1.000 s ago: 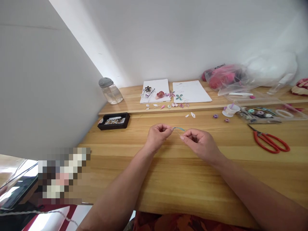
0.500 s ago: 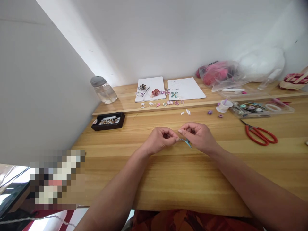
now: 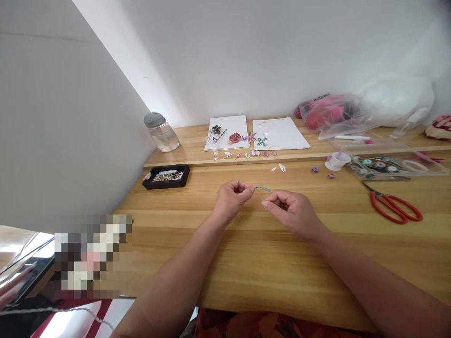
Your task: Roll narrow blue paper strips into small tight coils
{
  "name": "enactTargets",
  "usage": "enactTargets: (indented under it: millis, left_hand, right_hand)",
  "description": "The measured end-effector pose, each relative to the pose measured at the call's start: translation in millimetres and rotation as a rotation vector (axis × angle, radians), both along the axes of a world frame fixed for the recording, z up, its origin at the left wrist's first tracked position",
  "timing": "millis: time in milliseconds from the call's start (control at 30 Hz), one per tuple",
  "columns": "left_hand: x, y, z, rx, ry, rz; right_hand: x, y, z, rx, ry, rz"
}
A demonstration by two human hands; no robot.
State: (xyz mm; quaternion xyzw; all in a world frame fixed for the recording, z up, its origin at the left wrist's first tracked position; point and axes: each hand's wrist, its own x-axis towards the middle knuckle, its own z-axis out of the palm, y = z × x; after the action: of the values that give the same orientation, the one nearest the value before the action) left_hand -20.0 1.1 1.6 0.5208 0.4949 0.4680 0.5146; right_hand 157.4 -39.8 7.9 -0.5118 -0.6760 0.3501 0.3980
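Between thumb and fingertips, my left hand pinches one end of a narrow teal leaf-shaped petal, whose free part points right. My right hand is closed in a pinch just below and right of it. A faint thin thread, perhaps fine wire, runs between the two sets of fingertips. Both hands are held above the wooden table. On the paper behind lie a teal flower, a red flower and a dark flower.
Red-handled scissors lie at right, near a white spool and a clear bead box. A black tray of beads sits left, below a water bottle. Loose petals line the raised ledge.
My left hand has turned the teal petal up, away from me; it hung down toward me before. My right hand has moved slightly nearer me. The whole view has shifted right.
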Motion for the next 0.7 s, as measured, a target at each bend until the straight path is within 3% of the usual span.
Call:
enactTargets:
  millis: [200,433,533,700]
  left_hand:
    - [-4.1,-4.0,1.3,0.044,0.253,-0.178]
    - [-2.8,-12.1,7.9,-0.030,0.156,-0.442]
    - [-2.9,-13.0,12.9,-0.041,0.070,-0.430]
    - [-1.9,-9.1,13.3,-0.042,-0.081,-0.259]
  right_hand:
    - [4.7,0.3,5.8,0.200,-0.073,-0.088]
    - [9.0,9.4,-0.2,0.171,-0.029,-0.088]
    - [8.1,11.5,-1.6,0.107,-0.008,-0.084]
    - [6.0,11.6,-4.4,0.014,0.058,-0.031]
